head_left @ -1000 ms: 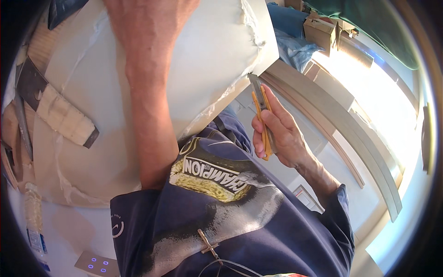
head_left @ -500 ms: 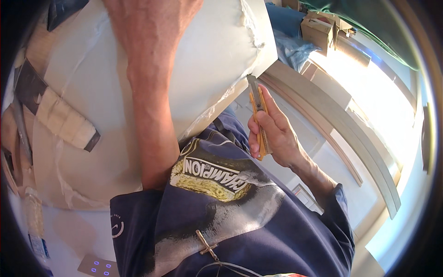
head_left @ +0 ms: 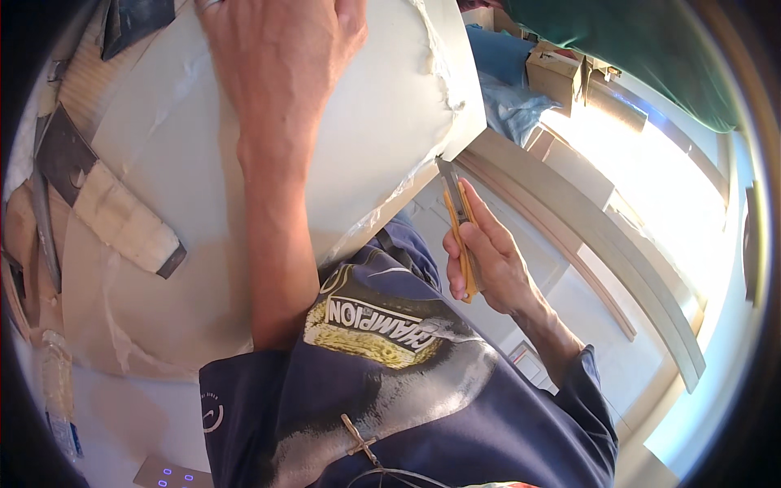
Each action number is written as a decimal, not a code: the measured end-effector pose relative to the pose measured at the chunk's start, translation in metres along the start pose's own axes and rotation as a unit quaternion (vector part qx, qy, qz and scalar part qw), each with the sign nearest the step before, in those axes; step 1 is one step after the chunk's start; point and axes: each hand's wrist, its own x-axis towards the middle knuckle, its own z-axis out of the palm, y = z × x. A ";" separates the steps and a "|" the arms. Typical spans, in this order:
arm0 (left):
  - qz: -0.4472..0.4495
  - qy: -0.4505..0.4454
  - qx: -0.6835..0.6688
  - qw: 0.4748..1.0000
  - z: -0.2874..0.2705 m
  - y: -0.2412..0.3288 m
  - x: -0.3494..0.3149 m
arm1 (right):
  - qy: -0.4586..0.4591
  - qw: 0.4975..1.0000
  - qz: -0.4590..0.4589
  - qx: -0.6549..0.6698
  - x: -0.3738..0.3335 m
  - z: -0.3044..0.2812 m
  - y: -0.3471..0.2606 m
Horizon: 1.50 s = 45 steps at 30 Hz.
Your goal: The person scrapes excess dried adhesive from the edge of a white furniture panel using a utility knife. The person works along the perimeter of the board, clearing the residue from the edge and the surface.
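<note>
Head view, looking down past a dark blue printed shirt (head_left: pixel 390 398) at 6 o'clock. Left hand (head_left: pixel 281 61) at 12 o'clock, fingers spread and pressed flat on a large pale sheet-covered panel (head_left: pixel 163 163), forearm running down from it toward the shirt. Ring visible on one finger at the very top edge. Right hand (head_left: pixel 480 260) at about 3 o'clock from the centre, fingers curled tight around a yellow utility knife (head_left: pixel 458 224); grey blade end pointing up toward 12 o'clock and meeting the lower right edge of the panel, just under its corner. Cannot tell whether the blade goes into the material or only touches it. Thin clear film hanging loose and wrinkled along that same edge.

On the panel surface at 9 o'clock, a flat scraper-like tool (head_left: pixel 106 203) with a pale wrapped handle and dark metal ends, lying diagonal. Further at 9 o'clock, dark narrow strips near the rim, too blurred to identify. At 7 o'clock, a clear plastic bottle (head_left: pixel 57 398) lying beside the panel, and a small grey device with blue lights (head_left: pixel 171 473) at the bottom edge.

At 3 to 4 o'clock, long curved pale wooden mouldings (head_left: pixel 618 252) in strong sunlight. At 1 o'clock, small cardboard boxes (head_left: pixel 557 77), a blue plastic bag (head_left: pixel 508 106) and a green cloth (head_left: pixel 651 57) beyond.
</note>
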 end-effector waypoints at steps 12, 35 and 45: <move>0.065 0.185 0.069 0.978 0.018 -0.003 -0.001 | 0.000 0.999 -0.009 -0.041 -0.002 0.000 0.000; 0.083 0.206 0.035 0.974 0.011 -0.002 -0.009 | -0.019 0.993 0.060 -0.096 0.005 0.007 -0.019; 0.050 0.178 0.094 0.978 0.013 -0.001 -0.003 | 0.023 0.995 0.000 0.100 0.011 0.032 0.009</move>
